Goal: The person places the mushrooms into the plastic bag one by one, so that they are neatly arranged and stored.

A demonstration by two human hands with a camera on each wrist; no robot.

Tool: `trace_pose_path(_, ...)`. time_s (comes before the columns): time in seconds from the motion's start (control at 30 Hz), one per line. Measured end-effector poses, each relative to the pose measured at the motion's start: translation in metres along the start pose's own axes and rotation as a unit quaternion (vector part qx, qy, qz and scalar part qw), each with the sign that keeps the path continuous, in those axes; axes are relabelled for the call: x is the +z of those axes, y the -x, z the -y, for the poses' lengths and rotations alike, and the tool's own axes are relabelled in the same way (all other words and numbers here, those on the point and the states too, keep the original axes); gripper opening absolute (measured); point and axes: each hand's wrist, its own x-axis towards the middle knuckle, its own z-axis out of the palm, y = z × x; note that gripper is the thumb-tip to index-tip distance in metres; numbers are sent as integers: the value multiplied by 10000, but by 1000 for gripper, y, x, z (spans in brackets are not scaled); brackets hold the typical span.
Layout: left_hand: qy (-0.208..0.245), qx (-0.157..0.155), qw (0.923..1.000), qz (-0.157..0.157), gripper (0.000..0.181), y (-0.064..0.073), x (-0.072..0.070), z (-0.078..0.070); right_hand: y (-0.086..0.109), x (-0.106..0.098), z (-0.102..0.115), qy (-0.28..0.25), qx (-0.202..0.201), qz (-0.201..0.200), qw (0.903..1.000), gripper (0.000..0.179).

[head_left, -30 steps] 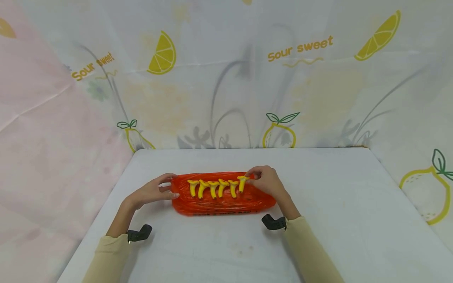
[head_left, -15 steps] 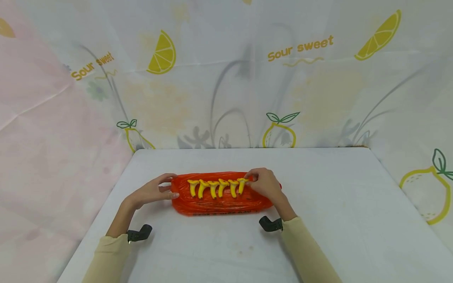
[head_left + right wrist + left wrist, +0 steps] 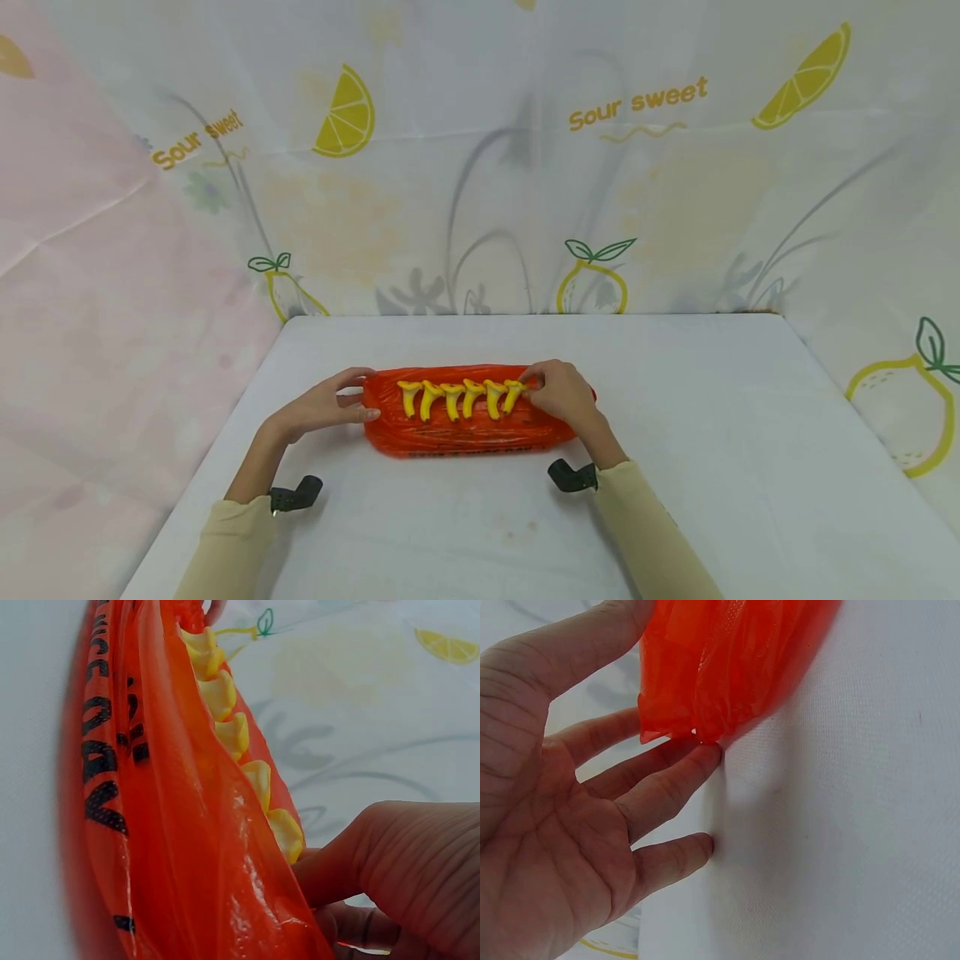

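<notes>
A red plastic bag [image 3: 465, 437] with black lettering lies flat and wide on the white table. Several yellow toy mushrooms [image 3: 452, 402], flared caps to the back, stand in a row across it. My right hand [image 3: 561, 390] pinches the cap of the rightmost mushroom [image 3: 512, 400] between thumb and fingertips, its stem down against the bag. At the bag's left end rests my left hand [image 3: 326, 406], thumb at the near side and loosely spread fingers along the edge. The left wrist view shows the fingertips [image 3: 705, 754] right at the bag's corner.
The white table [image 3: 712, 450] extends around the bag on all sides. A cloth backdrop [image 3: 480, 192] printed with lemons hangs behind its far edge, and a pink cloth [image 3: 112, 350] hangs at the left. Black wrist cameras [image 3: 573, 475] sit at both cuffs.
My right hand has come slightly down and toward the near side, bringing the rightmost mushroom level with the others and tilting it. The left hand has stayed in place on the bag.
</notes>
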Motion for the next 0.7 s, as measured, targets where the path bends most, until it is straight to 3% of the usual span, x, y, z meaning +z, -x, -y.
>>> trace_pose_path(0.57,-1,92,9999,41,79,-2,0,-5,6,-13,2,-68,-155,72,9998,25)
trace_pose_path(0.7,13,111,9999,49,79,-2,-1,-4,6,-22,-2,-231,-523,65,9983,24)
